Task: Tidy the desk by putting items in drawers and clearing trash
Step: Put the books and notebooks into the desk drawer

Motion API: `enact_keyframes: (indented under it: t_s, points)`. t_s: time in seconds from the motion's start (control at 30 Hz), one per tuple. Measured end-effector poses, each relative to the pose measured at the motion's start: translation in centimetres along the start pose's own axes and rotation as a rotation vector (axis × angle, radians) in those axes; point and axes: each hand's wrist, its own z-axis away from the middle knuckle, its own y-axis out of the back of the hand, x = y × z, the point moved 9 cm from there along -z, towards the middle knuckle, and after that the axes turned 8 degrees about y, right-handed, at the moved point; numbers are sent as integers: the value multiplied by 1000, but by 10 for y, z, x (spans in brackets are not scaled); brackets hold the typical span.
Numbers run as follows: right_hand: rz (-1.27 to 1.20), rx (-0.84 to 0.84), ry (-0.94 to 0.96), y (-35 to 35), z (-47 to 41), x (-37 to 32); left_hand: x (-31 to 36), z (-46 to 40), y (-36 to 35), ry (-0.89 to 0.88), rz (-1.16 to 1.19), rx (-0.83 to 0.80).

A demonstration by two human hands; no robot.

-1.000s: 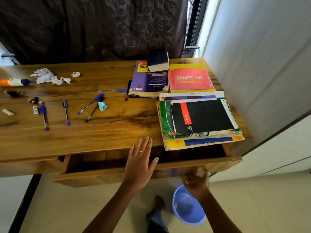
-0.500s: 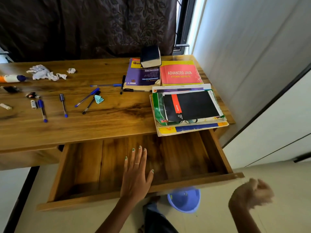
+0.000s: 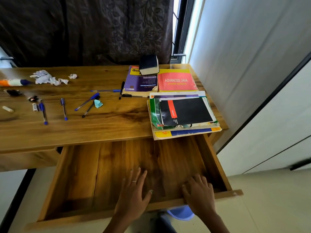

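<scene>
Desk (image 3: 104, 130): its front edge is running just above the drawer, with bare wood lying between the pens and the book pile.
Drawer (image 3: 94, 175): it is standing pulled far out below the desk's front edge, its wooden floor showing open room on the left half.
Book pile (image 3: 183, 115): it is sitting at the right end of the desk, its lowest book hanging slightly over the drawer's back right corner.
Red book (image 3: 176, 80): it is lying behind the pile, beside a purple book (image 3: 141, 81) that is carrying a small dark book (image 3: 149, 64).
Left hand (image 3: 133, 195): it is reaching over the drawer's front rail with fingers spread and straight, holding nothing.
Right hand (image 3: 199, 190): it is hovering over the drawer's right front part, fingers loosely bent, gripping nothing; contact with the wood cannot be told.
Crumpled paper (image 3: 45, 78): it is lying at the back left of the desk, well apart from the drawer.
Pens (image 3: 64, 108): they are lying scattered left of the book pile.
Blue basin (image 3: 181, 214): it is peeking out under the drawer's front rail, on the floor.
</scene>
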Motion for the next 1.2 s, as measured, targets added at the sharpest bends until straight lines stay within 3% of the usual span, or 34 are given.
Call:
enact_keyframes:
  t_s: [0.1,0.17,0.27,0.33,0.53,0.67,0.8,1.0,1.2]
  points:
    - [-182,-168,-13,-10,-8,4,-4,3,-10,75,334,-112]
    - [-682,-189,-61,1,-17,3,-2,-1,-10,184,686,-199]
    - [-1346,-94,-236,24,-40,10,11,-25,31,154,724,5]
    - [-1525,-49,-331,32,-63,16,32,-48,80,61,614,214]
    - [-1814,-2,-512,46,-120,8,131,-137,177,-171,299,452]
    - [-1950,12,-648,38,-134,6,167,-204,178,-183,73,364]
    - [-1886,80,-723,32,-139,11,161,-239,144,-142,-95,191]
    - [-1817,276,-1022,31,-146,20,153,-238,129,-138,-113,234]
    - [-1788,330,-923,33,-144,14,159,-244,143,-113,-83,232]
